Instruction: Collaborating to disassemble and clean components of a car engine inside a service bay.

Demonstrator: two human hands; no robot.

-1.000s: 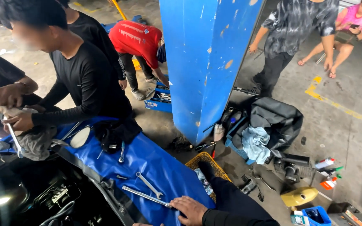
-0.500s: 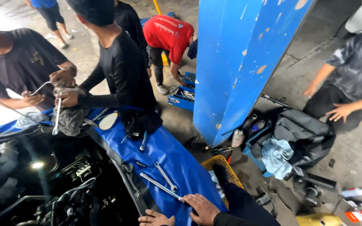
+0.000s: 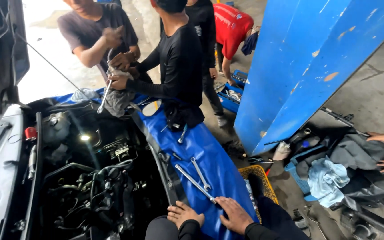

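**Hands on the blue cover**

The left hand (image 3: 184, 213) lies flat and open on the blue cover (image 3: 210, 155), holding nothing. The right hand (image 3: 236, 214) lies open too, fingertips touching the long wrench (image 3: 195, 183). A shorter wrench (image 3: 200, 173) lies just beside it.

Single head-worn view, looking steeply down, close over blue fender cover (image 3: 210, 155), open engine bay (image 3: 90, 178) left

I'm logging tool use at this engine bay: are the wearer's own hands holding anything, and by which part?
Nothing is held. The left hand lies flat on the blue cover; the right hand rests at the long wrench's near end, not gripping.
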